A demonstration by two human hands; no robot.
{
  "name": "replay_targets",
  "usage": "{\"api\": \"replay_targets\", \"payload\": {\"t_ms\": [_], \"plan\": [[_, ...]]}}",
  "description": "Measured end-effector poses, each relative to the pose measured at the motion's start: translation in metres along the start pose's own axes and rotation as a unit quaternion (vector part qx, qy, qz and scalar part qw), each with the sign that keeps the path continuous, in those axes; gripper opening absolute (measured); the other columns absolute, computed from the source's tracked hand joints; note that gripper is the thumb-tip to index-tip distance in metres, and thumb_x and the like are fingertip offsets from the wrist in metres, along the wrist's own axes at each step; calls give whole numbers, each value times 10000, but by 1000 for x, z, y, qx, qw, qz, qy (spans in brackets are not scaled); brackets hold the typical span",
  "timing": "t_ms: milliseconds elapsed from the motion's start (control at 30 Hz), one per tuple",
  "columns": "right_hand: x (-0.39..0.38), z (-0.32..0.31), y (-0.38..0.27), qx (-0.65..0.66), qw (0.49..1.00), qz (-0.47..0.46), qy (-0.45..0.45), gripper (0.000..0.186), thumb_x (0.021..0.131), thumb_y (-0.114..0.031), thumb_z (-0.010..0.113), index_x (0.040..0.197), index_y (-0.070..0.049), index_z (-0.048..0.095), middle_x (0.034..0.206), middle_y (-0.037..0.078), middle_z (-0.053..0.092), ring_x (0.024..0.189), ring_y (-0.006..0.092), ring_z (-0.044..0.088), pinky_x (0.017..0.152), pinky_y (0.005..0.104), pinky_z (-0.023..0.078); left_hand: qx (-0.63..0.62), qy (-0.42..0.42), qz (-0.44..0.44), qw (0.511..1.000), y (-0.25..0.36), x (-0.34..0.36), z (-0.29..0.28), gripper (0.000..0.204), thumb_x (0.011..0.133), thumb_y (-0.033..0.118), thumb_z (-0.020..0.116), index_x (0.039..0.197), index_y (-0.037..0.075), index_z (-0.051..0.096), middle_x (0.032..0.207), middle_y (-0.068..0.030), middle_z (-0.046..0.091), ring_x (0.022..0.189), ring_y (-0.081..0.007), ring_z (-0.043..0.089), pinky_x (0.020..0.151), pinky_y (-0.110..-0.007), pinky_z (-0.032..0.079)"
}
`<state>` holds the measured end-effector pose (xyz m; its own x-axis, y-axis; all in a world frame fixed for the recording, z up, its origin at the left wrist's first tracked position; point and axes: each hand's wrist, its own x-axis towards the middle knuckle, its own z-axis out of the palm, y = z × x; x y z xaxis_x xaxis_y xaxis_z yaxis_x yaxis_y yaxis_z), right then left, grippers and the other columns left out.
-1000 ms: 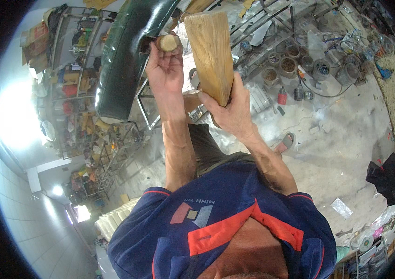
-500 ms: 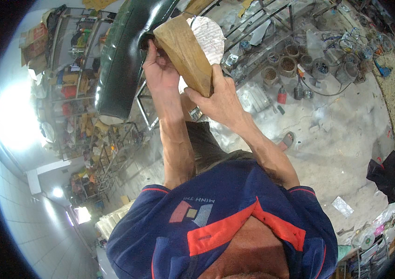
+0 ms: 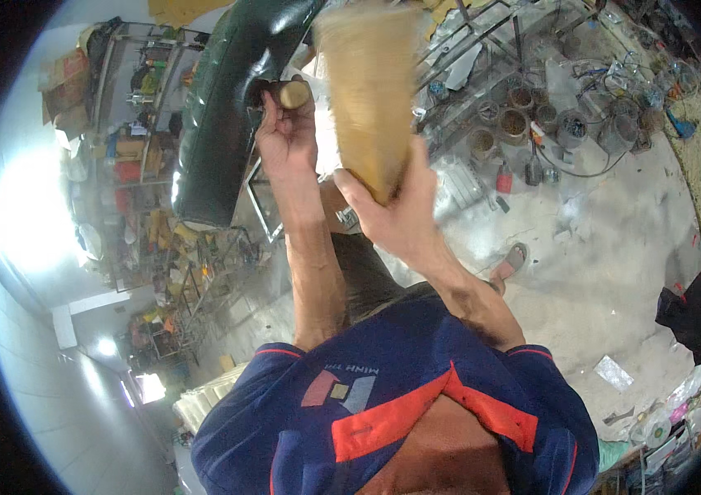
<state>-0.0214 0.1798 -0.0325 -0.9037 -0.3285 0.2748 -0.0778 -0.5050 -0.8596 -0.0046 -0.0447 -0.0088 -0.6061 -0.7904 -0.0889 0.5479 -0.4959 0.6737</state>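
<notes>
A short round wooden piece [image 3: 294,95] with a pale end is gripped in my left hand [image 3: 284,136], whose fingers are closed round it at a dark hole or gap in the side of a dark green, glossy padded cushion [image 3: 210,132]. Just to its right, my right hand [image 3: 396,210] holds the lower end of a long, tapered wooden block [image 3: 367,91], blurred by motion. The block is apart from the round piece. What the round piece goes into is mostly hidden by my fingers.
Metal frames [image 3: 515,37] stand beyond the hands. Several round containers [image 3: 514,122], cables and a red bottle [image 3: 504,177] lie on the floor to the right, near a dark cloth [image 3: 693,318]. Cluttered shelving [image 3: 128,165] runs along the left.
Half a second ago the block was over the round piece, hiding it. Now it has swung back up to the right, uncovering the piece. My left hand has stayed at the cushion.
</notes>
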Motion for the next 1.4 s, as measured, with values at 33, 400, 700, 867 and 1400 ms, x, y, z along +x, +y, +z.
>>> {"api": "replay_targets", "payload": {"t_ms": [33, 400, 700, 867, 1400], "plan": [[-3, 0, -8, 66, 997, 14, 29, 645, 833, -171, 906, 1255, 85, 491, 1038, 283, 732, 1001, 398, 782, 829, 447, 613, -5, 1, -12, 1000, 2, -3, -4, 264, 1057, 134, 666, 1255, -41, 665, 1267, -209, 724, 1219, -378, 690, 1082, -550, 593], [-6, -21, 9, 31, 998, 46, 27, 610, 851, -231, 899, 1217, 58, 507, 935, 257, 734, 860, 438, 777, 708, 476, 602, 131, 14, -9, 991, -25, -29, 24, 281, 1053, 209, 710, 1223, -14, 684, 1222, -174, 745, 1118, -287, 731, 993, -446, 630], [3, -25, 2, 0, 999, 54, -9, 593, 861, -262, 879, 1174, 74, 504, 904, 287, 731, 827, 457, 771, 687, 505, 595, 96, 77, -7, 992, -19, -24, 51, 250, 1052, 191, 712, 1166, -28, 675, 1137, -162, 737, 1085, -278, 708, 916, -426, 625], [12, -15, 14, -104, 986, 101, -85, 597, 848, -255, 880, 1146, 96, 499, 906, 350, 722, 851, 508, 754, 692, 526, 597, 94, 132, -4, 987, -18, -24, 58, 226, 1045, 172, 718, 1151, -25, 686, 1120, -164, 734, 1042, -265, 686, 821, -398, 574], [16, -32, 12, 3, 996, 93, 14, 553, 850, -220, 888, 1153, 72, 530, 965, 310, 758, 918, 417, 795, 736, 463, 610, 99, 5, -39, 994, -12, -35, 31, 368, 1070, 176, 663, 1346, -58, 598, 1364, -256, 651, 1257, -381, 666, 1090, -504, 581]]}}
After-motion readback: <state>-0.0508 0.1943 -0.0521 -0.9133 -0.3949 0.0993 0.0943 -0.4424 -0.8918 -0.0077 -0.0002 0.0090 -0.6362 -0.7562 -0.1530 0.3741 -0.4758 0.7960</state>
